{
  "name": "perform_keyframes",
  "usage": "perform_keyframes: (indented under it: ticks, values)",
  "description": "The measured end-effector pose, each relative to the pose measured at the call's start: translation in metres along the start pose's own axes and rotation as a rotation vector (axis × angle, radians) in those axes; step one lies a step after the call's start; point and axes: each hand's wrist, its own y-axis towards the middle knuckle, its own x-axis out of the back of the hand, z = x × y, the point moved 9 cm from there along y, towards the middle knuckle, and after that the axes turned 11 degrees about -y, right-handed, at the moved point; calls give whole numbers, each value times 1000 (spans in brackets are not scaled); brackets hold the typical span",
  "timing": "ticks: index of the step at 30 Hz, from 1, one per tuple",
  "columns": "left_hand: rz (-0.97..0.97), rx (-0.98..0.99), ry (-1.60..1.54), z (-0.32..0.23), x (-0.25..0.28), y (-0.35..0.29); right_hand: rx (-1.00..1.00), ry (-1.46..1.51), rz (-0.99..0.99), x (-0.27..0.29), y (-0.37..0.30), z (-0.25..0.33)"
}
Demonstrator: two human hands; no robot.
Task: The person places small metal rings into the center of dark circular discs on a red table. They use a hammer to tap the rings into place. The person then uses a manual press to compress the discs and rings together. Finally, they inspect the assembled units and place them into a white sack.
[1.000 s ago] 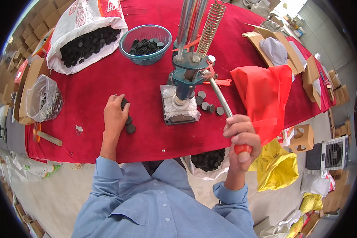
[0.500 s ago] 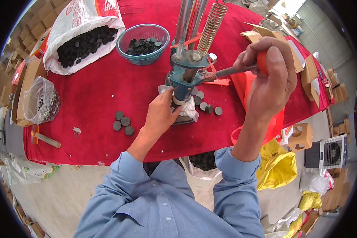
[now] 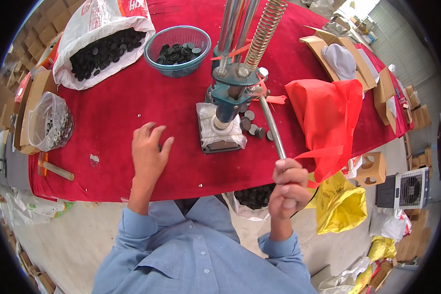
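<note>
My right hand (image 3: 290, 192) is wrapped round the end of a metal lever (image 3: 272, 125), which slants down toward me from a dark green hand press (image 3: 229, 95). The lever's knob is hidden in my fist. Under the press's ram lies a base (image 3: 220, 148) covered with white plastic film (image 3: 207, 120). My left hand (image 3: 149, 154) hovers low over the cloth left of the press, fingers apart and curved. A bit of black shows between its thumb and fingers; the discs there are mostly hidden. Several black discs (image 3: 245, 123) lie right of the press.
A blue-green bowl (image 3: 177, 72) and a white sack (image 3: 68, 54), both with black discs, stand at the back left. A clear tub (image 3: 44, 127) of small parts and a hammer (image 3: 58, 171) lie left. A red bag (image 3: 323, 108) lies right on the red cloth (image 3: 112, 108).
My left hand has left the press base and moved left over the loose discs. My right hand has swung the lever down toward me, uncovering the red bag.
</note>
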Motion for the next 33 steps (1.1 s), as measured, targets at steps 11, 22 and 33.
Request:
perform_keyframes:
  ticks: [11, 22, 33]
  values:
    - [149, -8, -175, -5, 0, -81, -43, -53, 18, 2, -7, -1]
    - [41, 21, -441, -29, -12, -35, 25, -110, -15, 5, -5, -1]
    - [132, -59, -523, -71, -74, 28, 4, -32, 43, -8, 118, 20]
